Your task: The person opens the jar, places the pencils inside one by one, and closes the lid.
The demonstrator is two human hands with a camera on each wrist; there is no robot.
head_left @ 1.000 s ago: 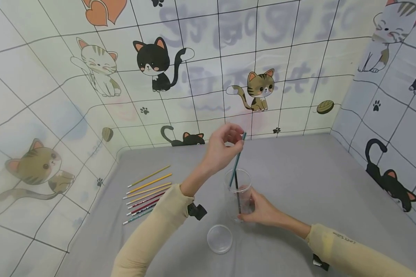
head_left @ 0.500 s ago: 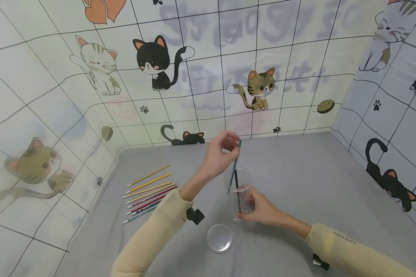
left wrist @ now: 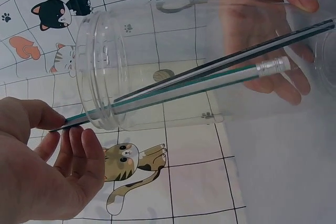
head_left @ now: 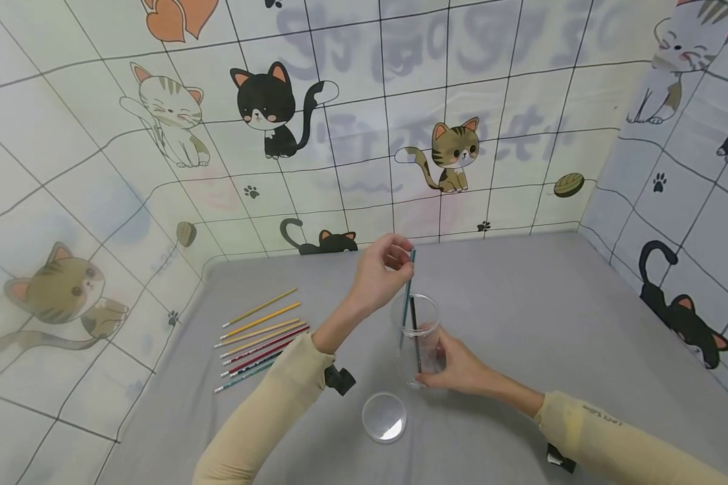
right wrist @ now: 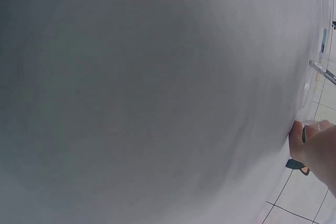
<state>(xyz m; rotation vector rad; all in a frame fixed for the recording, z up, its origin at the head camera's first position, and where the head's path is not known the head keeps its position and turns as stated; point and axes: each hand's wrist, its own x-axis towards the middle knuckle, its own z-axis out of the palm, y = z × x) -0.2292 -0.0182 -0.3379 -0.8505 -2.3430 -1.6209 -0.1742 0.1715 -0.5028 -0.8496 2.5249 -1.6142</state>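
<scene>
While the right hand (head_left: 455,365) grips a clear jar (head_left: 427,345) low on its side, thumb in front and fingers wrapped behind the plastic, the left hand (head_left: 383,271) is above the open mouth. Left fingers held narrow, tips and thumb pinching a teal pencil (left wrist: 189,88) near its upper end.

Teal pencil runs down through the mouth, most of its length inside; white eraser end lowermost, short of the base in the left wrist view. Dark pencil (left wrist: 252,52) already within, leaning, reaching deeper. The two cross closely in that view; contact between them cannot be told. Jar upright, over a gray-covered table (head_left: 509,296).

Clear round lid (head_left: 385,417) lies flat on the near side of the jar, near but apart, between the forearms.

Loose pencils (head_left: 261,347) lie well apart from the jar, over on the person's left, in a rough row: yellows farthest off, then dark red, black, teal nearest. White eraser ends point left. Left sleeve (head_left: 267,417), cream, hides some of the other ends.

Backdrop (head_left: 364,135): white cloth, dark grid lines, printed cats and paw marks. Right wrist view mostly gray cloth, part of a hand at its edge.
</scene>
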